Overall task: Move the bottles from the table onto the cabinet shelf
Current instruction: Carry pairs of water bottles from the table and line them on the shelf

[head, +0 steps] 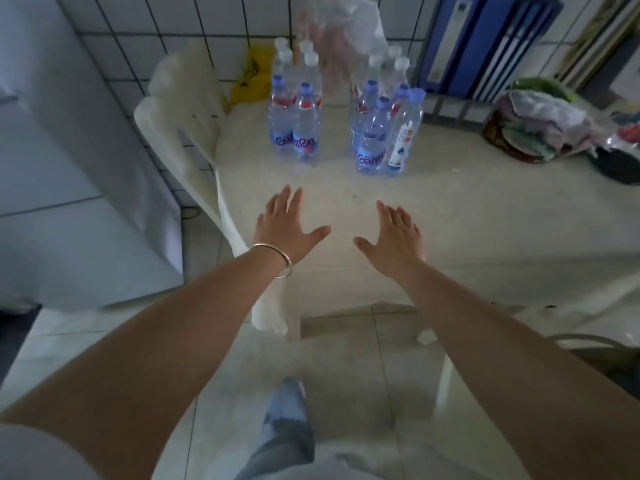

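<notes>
Several clear water bottles with blue or white caps stand upright in two clusters at the far side of the white table. The left cluster has purple-lettered labels in front. The right cluster includes a white-labelled bottle at its right edge. My left hand, with a bangle on the wrist, and my right hand hover palm-down over the near part of the table, fingers spread, holding nothing. Both are well short of the bottles. No cabinet shelf is recognisable in view.
A white plastic chair stands at the table's left side, with a white appliance beyond it. Blue binders lean at the back right. A pile of bags and cloth sits on the table's right. A crumpled plastic bag lies behind the bottles.
</notes>
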